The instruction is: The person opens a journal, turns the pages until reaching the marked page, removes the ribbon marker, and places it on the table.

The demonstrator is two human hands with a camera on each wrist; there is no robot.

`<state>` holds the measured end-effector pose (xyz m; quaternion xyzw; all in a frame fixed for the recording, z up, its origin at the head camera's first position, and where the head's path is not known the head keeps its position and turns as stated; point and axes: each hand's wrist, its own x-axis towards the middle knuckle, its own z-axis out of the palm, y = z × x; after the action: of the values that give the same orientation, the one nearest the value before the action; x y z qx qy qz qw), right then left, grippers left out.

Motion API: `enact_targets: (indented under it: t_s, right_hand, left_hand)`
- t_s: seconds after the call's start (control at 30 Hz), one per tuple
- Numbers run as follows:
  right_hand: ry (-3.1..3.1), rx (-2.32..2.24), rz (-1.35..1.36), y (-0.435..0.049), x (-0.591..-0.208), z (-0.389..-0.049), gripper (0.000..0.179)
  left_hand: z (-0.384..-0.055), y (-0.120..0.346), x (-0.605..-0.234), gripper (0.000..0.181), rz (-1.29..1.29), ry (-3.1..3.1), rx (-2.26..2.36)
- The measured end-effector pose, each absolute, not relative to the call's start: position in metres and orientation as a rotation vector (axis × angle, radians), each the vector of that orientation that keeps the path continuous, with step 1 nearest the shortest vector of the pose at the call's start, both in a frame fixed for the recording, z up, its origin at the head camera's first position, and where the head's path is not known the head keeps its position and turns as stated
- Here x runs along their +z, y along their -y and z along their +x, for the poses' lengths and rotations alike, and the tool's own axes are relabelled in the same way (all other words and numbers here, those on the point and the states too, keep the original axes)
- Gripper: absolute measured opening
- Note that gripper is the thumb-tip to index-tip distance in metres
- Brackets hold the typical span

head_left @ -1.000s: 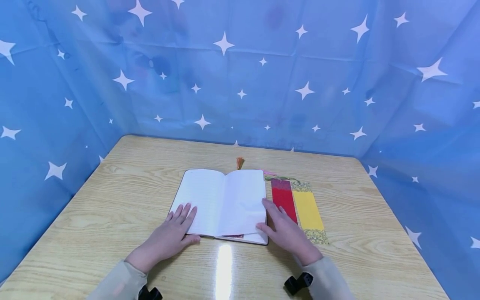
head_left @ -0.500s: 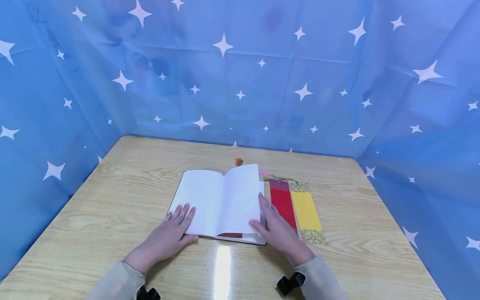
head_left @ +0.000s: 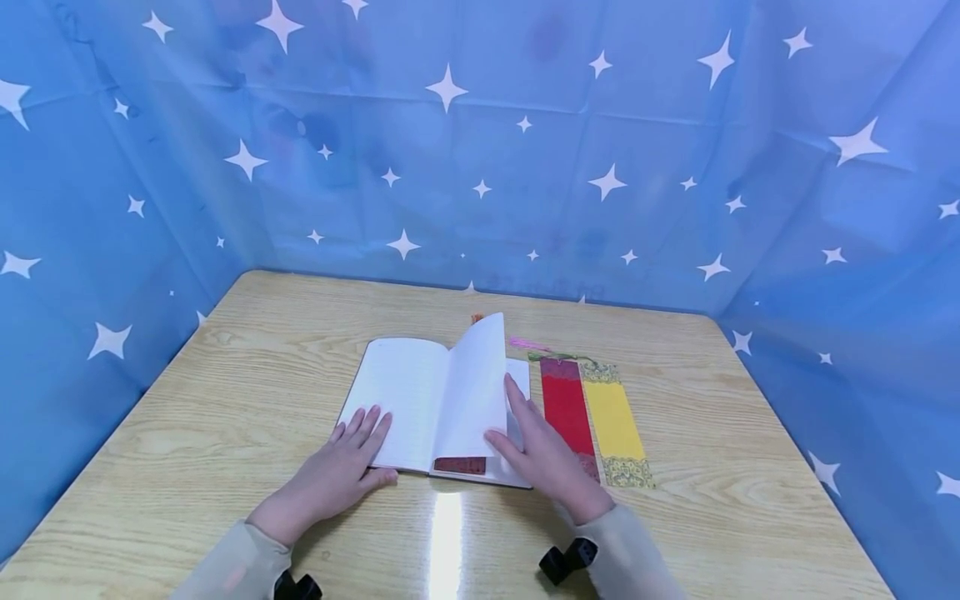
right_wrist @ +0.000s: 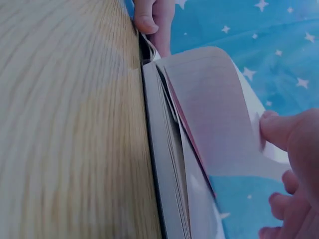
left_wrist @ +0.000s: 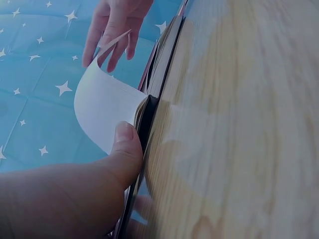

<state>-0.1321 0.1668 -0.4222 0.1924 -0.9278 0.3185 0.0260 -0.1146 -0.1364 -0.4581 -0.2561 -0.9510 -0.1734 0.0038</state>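
Observation:
An open notebook (head_left: 401,400) with white lined pages lies on the table. My left hand (head_left: 333,475) rests flat on the lower left page, thumb along the bottom edge. My right hand (head_left: 546,454) pinches the edge of a page (head_left: 474,392) between thumb and forefinger; the page stands lifted and curved, as the right wrist view also shows. Beneath it, the lower end of a dark red bookmark (head_left: 460,466) shows on the right side of the notebook. An orange tassel (head_left: 477,317) sticks out past the top edge; most of that bookmark is hidden by the page.
Right of the notebook lie a red bookmark (head_left: 566,408) and a yellow bookmark (head_left: 617,421) with patterned ends. Pink (head_left: 529,343) and green cords lie above them. A blue curtain (head_left: 480,167) with white stars surrounds the wooden table (head_left: 225,400).
My right hand has moved left, raising the page edge and drawing it over, so more of the dark red bookmark's end shows. The left hand has stayed in place.

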Motion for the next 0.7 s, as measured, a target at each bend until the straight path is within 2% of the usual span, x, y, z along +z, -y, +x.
enact_targets:
  t_s: [0.4, 0.7]
  right_hand:
    - [2.820, 0.975, 0.699, -0.140, -0.417, -0.135, 0.079]
    - [2.741, 0.737, 0.825, -0.122, -0.415, -0.137, 0.078]
  left_hand:
    - [-0.116, 0.137, -0.458, 0.080, -0.817, 2.993, -0.573]
    - [-0.117, 0.140, -0.460, 0.076, -0.816, 2.951, -0.595]
